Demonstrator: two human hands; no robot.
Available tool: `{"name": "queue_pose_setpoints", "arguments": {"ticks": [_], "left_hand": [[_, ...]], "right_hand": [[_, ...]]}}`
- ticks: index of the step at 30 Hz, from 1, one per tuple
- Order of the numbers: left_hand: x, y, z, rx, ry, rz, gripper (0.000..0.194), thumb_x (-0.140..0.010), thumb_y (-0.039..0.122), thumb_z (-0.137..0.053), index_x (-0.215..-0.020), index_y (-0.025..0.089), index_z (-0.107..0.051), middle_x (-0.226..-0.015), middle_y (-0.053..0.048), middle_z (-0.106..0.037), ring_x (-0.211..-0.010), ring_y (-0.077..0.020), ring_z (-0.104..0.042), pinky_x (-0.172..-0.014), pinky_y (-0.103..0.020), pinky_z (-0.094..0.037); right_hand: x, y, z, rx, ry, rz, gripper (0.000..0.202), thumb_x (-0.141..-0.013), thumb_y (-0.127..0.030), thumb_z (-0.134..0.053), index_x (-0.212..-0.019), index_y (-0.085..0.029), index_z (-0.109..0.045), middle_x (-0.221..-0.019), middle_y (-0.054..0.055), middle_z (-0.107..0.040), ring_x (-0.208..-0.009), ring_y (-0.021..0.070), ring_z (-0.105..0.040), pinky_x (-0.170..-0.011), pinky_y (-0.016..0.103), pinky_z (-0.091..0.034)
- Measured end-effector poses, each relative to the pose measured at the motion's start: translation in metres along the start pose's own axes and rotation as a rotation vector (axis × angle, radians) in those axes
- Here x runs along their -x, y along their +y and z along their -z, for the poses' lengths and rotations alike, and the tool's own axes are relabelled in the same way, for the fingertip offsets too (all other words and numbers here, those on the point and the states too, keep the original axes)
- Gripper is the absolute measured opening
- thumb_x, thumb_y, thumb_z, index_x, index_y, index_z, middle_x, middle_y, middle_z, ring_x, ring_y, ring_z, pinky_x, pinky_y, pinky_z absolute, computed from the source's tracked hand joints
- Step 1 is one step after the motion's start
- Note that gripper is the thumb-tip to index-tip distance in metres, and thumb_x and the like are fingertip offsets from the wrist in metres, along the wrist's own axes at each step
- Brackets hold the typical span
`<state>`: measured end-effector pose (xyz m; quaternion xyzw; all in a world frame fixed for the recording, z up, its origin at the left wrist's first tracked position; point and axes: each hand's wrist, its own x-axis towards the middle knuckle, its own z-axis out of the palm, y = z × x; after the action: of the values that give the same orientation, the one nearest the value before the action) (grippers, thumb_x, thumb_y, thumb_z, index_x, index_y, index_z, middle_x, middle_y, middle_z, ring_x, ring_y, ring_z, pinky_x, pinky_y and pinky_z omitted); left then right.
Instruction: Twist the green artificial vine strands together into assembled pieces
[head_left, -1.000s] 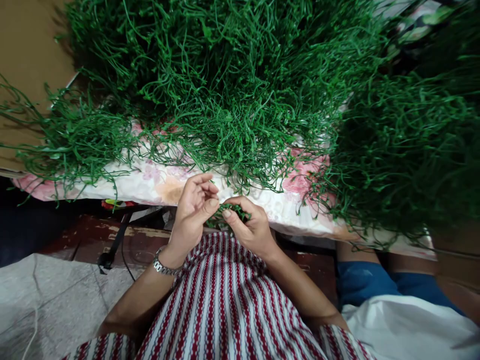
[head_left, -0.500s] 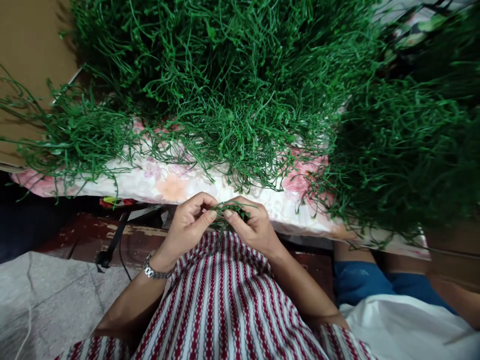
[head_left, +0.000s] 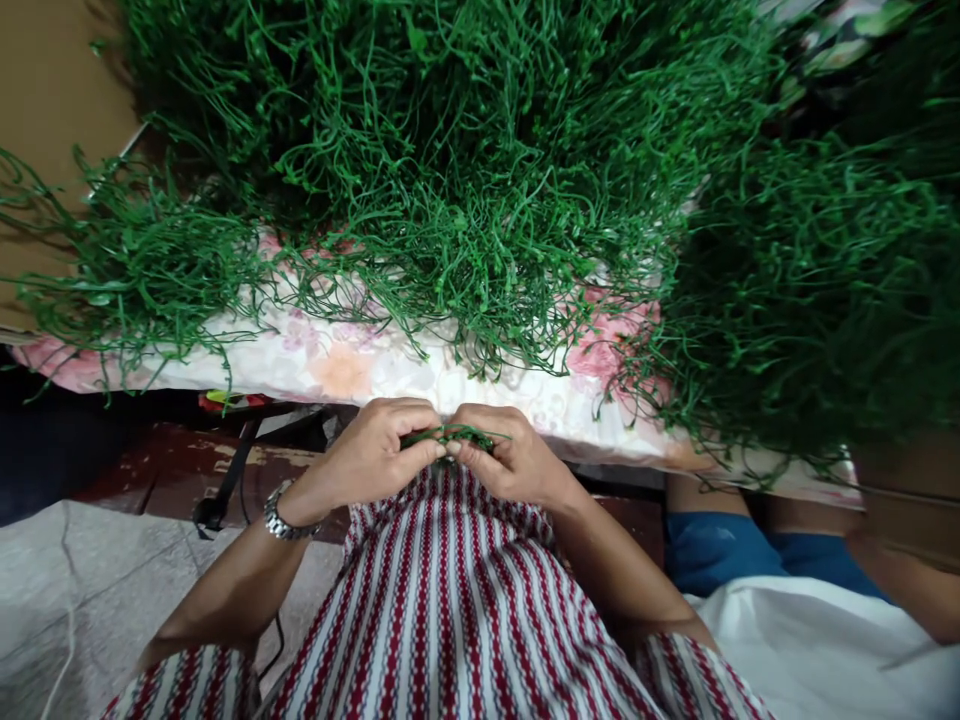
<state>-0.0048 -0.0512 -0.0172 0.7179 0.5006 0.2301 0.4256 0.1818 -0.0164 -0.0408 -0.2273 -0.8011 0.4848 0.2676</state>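
Observation:
Held at the table's front edge, over my lap, is a small bunch of thin green stems (head_left: 466, 434). My left hand (head_left: 390, 446) pinches the stems between thumb and curled fingers and wears a metal-band watch (head_left: 283, 512). Close against it, my right hand (head_left: 511, 456) grips the same bunch, its thumb nearly touching the left thumb. The palms and most of the stem lengths are hidden inside the curled fingers. Beyond both hands lies a large heap of similar curly green stems (head_left: 480, 190), with small bud-like tips.
A floral tablecloth (head_left: 337, 365) covers the table. Smaller piles of stems lie at left (head_left: 157, 260) and right (head_left: 810, 300). Cardboard (head_left: 60, 90) stands at the far left. On the right, a person in blue shorts (head_left: 712, 548) sits beside me. A dark strap (head_left: 229, 475) hangs under the table.
My left hand has moved slightly down and turned flatter, its fingers closing round the stems. My right hand has also rolled inward, and the two hands are closer together.

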Motion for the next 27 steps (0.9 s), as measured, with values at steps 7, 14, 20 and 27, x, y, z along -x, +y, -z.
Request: {"name": "queue_pose_setpoints", "arguments": {"ticks": [7,14,20,27], "left_hand": [[-0.003,0.01,0.009,-0.032,-0.288,-0.226,0.023,-0.08,0.014,-0.047,-0.058,0.015,-0.042,-0.059,0.003,-0.042,-0.061,-0.0101,-0.041,-0.063,-0.024,-0.032],[-0.008,0.015,0.015,0.146,-0.496,-0.203,0.025,-0.08,0.016,-0.05,-0.056,0.015,-0.046,-0.057,0.002,-0.043,-0.059,-0.0102,-0.043,-0.06,-0.025,-0.032],[-0.01,0.008,0.018,0.518,-0.538,-0.094,0.018,-0.075,0.015,-0.058,-0.058,0.013,-0.056,-0.058,0.002,-0.046,-0.057,-0.0088,-0.042,-0.056,-0.023,-0.032],[-0.007,-0.007,0.008,0.897,0.116,0.156,0.017,-0.064,0.028,-0.075,-0.065,0.014,-0.065,-0.064,-0.002,-0.059,-0.06,-0.0114,-0.051,-0.055,-0.023,-0.039]], "right_hand": [[-0.002,0.003,0.011,-0.202,-0.312,0.089,0.024,-0.087,-0.022,-0.047,-0.064,-0.017,-0.042,-0.061,-0.003,-0.039,-0.058,0.0081,-0.039,-0.057,0.021,-0.032],[0.003,0.005,0.008,-0.393,-0.416,0.064,0.021,-0.087,-0.029,-0.047,-0.073,-0.014,-0.052,-0.063,-0.001,-0.046,-0.058,0.0087,-0.042,-0.057,0.022,-0.035],[0.007,0.002,0.014,-0.529,-0.458,0.017,0.028,-0.089,-0.035,-0.048,-0.074,-0.012,-0.055,-0.064,0.0,-0.05,-0.059,0.0085,-0.044,-0.059,0.022,-0.036],[0.009,0.009,0.019,-0.458,0.135,-0.173,0.026,-0.088,-0.039,-0.054,-0.078,-0.014,-0.054,-0.067,-0.002,-0.047,-0.057,0.0081,-0.04,-0.055,0.021,-0.031]]}}
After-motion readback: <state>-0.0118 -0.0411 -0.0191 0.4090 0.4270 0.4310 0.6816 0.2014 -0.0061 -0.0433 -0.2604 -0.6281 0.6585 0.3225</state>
